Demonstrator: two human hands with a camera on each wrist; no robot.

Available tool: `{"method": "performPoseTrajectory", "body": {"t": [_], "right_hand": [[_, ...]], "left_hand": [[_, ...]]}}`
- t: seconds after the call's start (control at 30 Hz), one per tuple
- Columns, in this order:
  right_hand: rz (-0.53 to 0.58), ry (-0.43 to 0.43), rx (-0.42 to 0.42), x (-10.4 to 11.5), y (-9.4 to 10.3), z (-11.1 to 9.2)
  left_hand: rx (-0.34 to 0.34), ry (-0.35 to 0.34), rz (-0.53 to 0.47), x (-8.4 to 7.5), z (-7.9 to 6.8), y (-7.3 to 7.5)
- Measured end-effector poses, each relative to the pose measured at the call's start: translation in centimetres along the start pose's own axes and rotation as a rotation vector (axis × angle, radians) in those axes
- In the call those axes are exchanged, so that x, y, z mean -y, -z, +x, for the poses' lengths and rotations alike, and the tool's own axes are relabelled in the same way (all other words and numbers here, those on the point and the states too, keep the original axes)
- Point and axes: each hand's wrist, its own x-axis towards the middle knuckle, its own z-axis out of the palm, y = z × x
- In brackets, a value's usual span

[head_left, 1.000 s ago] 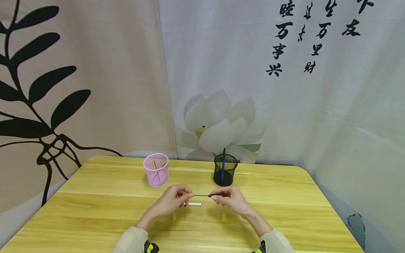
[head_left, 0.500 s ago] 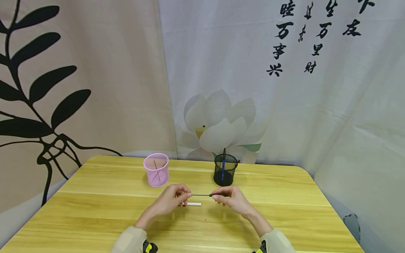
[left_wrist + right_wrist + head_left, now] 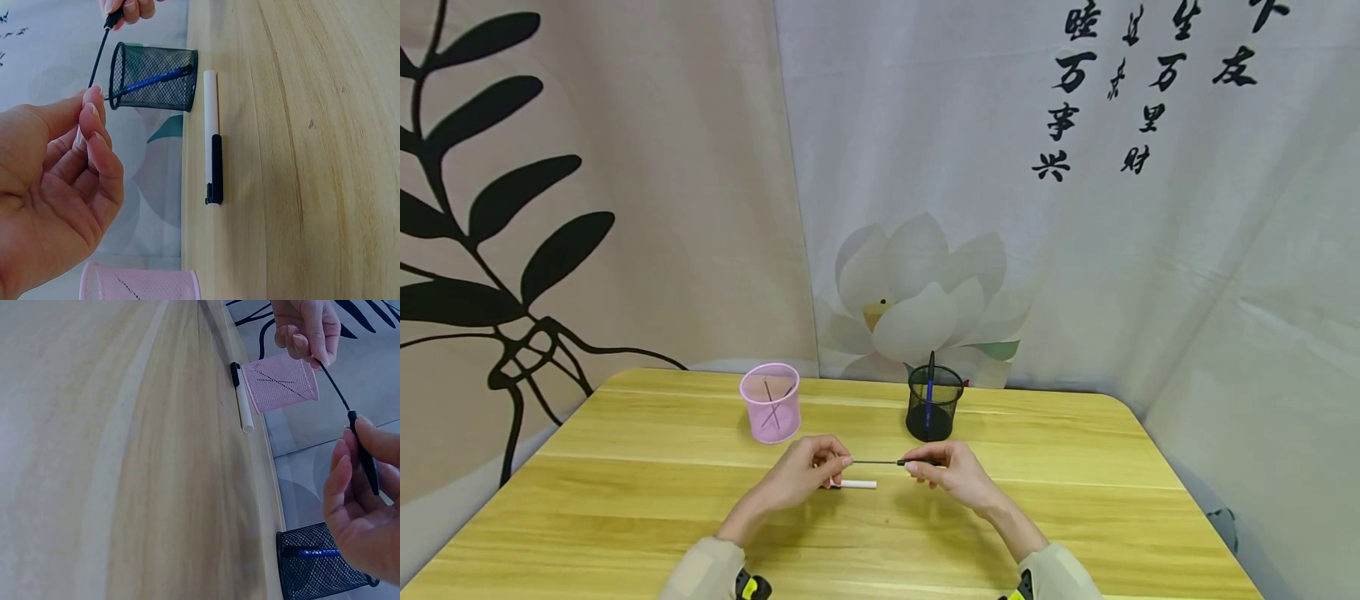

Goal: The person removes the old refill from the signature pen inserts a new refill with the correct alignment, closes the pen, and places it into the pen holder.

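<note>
Above the table's middle, my left hand (image 3: pixel 808 472) pinches one end of a thin dark rod, like a pen refill (image 3: pixel 98 59), between thumb and fingertips. My right hand (image 3: pixel 949 473) holds the black tapered pen grip (image 3: pixel 364 456) at the other end, its narrow tip pointing back toward the palm in the right wrist view. Refill and grip form one nearly level line between the hands. Below them a white pen barrel (image 3: pixel 210 106) with a black clip (image 3: pixel 216 162) lies on the wooden table, its clip end partly behind my left fingers in the head view.
A pink mesh pen cup (image 3: pixel 772 417) stands at the back left of the table (image 3: pixel 662 467), thin dark lines showing through it. Farther right is a black mesh pen cup (image 3: pixel 942 417) holding a blue pen (image 3: pixel 929 392). A printed curtain (image 3: pixel 700 208) hangs behind.
My left hand has shifted slightly left and my right hand very slightly right, so more of the refill shows between them. The pen barrel and cups have stayed put.
</note>
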Motion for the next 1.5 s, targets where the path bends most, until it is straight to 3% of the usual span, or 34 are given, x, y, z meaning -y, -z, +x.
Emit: {"method": "performPoseTrajectory", "body": {"t": [1.07, 1.5], "right_hand": [[0.021, -0.009, -0.007, -0.3, -0.1, 0.0], [0.030, -0.011, -0.011, -0.1, 0.0, 0.0]], "left_hand": [[-0.007, 0.034, 0.006, 0.0, -1.2, 1.3], [-0.026, 0.037, 0.067, 0.6, -1.0, 2.2]]}}
